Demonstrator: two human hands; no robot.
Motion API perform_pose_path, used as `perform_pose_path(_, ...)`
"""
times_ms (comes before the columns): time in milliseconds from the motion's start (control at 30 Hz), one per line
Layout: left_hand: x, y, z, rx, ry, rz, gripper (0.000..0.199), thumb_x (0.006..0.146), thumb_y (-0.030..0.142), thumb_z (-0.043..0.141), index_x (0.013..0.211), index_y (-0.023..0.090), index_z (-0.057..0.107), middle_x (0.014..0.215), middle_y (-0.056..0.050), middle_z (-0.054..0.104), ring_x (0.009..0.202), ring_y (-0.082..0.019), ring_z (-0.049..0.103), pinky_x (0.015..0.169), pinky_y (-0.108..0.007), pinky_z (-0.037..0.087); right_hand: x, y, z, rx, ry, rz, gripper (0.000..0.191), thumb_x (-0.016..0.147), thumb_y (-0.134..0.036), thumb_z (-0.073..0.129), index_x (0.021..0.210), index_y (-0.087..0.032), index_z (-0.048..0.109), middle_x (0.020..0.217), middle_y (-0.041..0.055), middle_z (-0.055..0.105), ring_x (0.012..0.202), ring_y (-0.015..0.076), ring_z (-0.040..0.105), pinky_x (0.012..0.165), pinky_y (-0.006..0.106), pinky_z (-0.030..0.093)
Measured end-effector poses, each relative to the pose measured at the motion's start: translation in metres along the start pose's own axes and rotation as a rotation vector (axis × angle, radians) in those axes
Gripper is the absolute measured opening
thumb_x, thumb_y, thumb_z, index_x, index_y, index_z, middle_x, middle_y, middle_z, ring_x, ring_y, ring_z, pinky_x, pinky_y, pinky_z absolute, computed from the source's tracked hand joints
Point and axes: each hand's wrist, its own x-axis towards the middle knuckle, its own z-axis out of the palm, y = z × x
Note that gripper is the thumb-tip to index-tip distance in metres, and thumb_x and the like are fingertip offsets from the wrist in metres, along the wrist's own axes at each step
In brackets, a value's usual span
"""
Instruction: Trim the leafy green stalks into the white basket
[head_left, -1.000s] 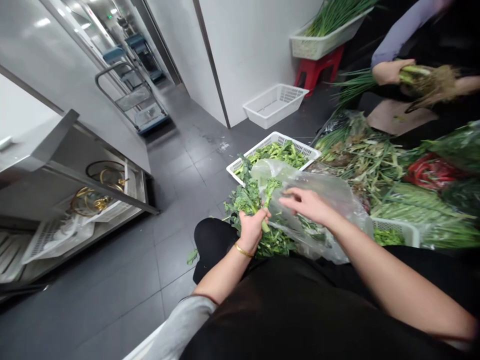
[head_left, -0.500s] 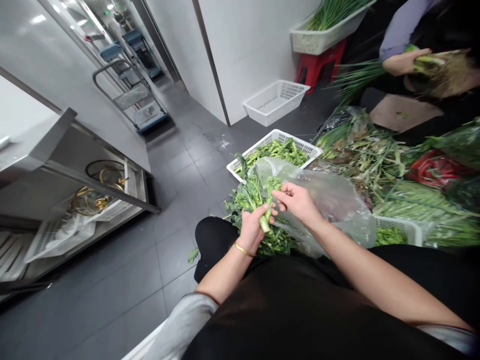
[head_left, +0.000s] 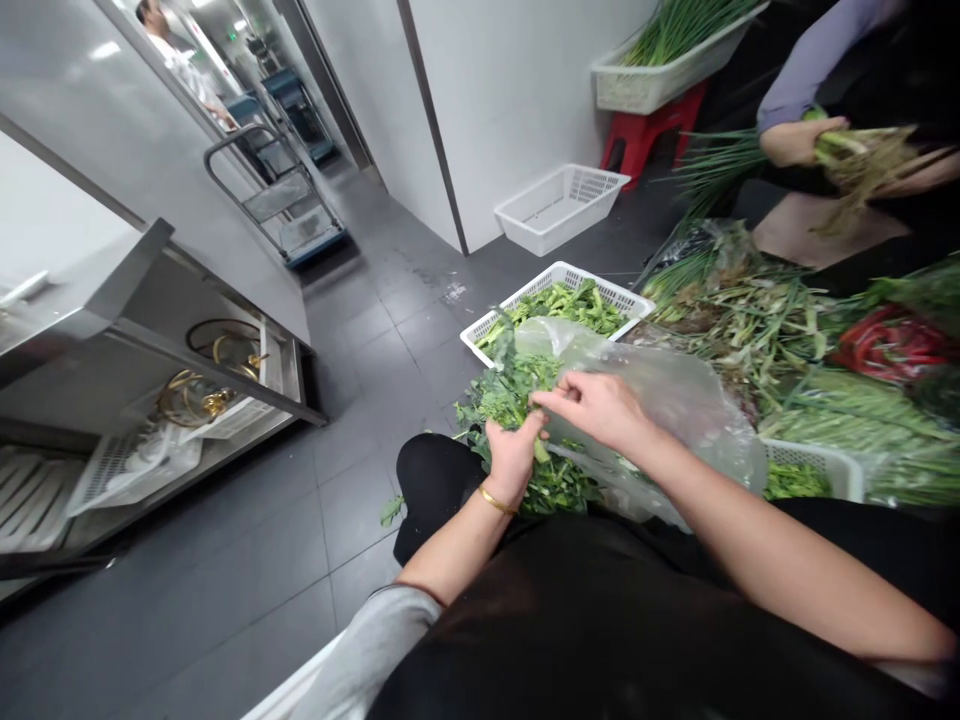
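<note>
My left hand (head_left: 514, 460), with a gold bangle (head_left: 498, 500) on its wrist, is closed around a green stalk of leafy broccoli-like greens (head_left: 510, 400). A heap of these greens (head_left: 559, 488) lies on my lap. My right hand (head_left: 592, 408) reaches across with fingers apart, its fingertips next to my left hand and resting near the greens. It holds nothing that I can see. A clear plastic bag (head_left: 675, 410) lies under and beyond my right hand, partly covering the basket's edge.
A white plastic basket (head_left: 559, 278) of trimmed greens sits ahead on the tiled floor. To the right lie heaps of spring onions (head_left: 742, 320), red chilies (head_left: 892, 345) and long beans (head_left: 847, 410). A co-worker's hands (head_left: 799, 142) grip spring onions. A metal shelf (head_left: 210, 345) stands left.
My right hand has moved left, closer to my left hand. The stalk in my left hand now sits lower among the leaves. A person has come into view down the corridor.
</note>
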Motion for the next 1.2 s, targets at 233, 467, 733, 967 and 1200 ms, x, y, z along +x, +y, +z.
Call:
perform_pose_path(233,0.005,0.015,-0.001,-0.064,-0.084,-0.257,0.019,0.058,0.026,0.075,0.062,0.012,0.062,0.053,-0.001,0.059,0.044,-0.009,0.051,0.044,-0.021,0.039,-0.022,-0.006,0.016,-0.110,0.147,-0.660,0.035,0.094,-0.028,0.038,0.068,-0.019,0.060,0.064,0.0044,0.058,0.062,0.0144,0.051,0.063,0.027,0.035)
perform_pose_path(467,0.008,0.024,-0.012,0.026,-0.205,-0.330,0.027,0.059,0.029,0.074,0.069,0.005,0.069,0.058,-0.007,0.063,0.044,-0.008,0.051,0.041,-0.020,0.036,-0.022,0.037,-0.017,-0.003,-0.146,-0.074,0.045,0.076,-0.063,0.059,0.081,-0.018,0.064,0.067,0.0046,0.063,0.054,0.0159,0.053,0.051,0.026,0.033)
perform_pose_path(733,0.000,0.009,-0.002,-0.097,-0.193,-0.522,0.016,0.058,0.023,0.070,0.065,0.009,0.065,0.059,-0.006,0.061,0.047,-0.007,0.049,0.039,-0.018,0.032,-0.008,0.004,0.019,0.069,0.229,-0.251,0.035,0.090,-0.036,0.045,0.062,-0.018,0.053,0.062,0.0023,0.054,0.056,0.0116,0.046,0.054,0.025,0.030)
perform_pose_path(967,0.012,0.017,-0.017,-0.033,-0.052,-0.397,0.018,0.056,0.023,0.072,0.063,0.009,0.063,0.055,-0.004,0.061,0.042,-0.007,0.050,0.039,-0.018,0.036,-0.027,-0.002,-0.019,-0.099,0.218,-0.648,0.029,0.092,-0.029,0.044,0.069,-0.020,0.059,0.065,0.0026,0.056,0.061,0.0128,0.048,0.060,0.026,0.034)
perform_pose_path(1200,0.017,0.027,-0.016,0.106,-0.133,-0.301,0.020,0.057,0.022,0.074,0.067,0.008,0.065,0.057,-0.006,0.064,0.043,-0.010,0.055,0.041,-0.019,0.040,-0.082,0.147,-0.140,-0.452,0.061,0.506,0.024,0.083,-0.038,0.058,0.067,-0.021,0.056,0.072,0.0095,0.063,0.062,0.0184,0.052,0.058,0.031,0.032)
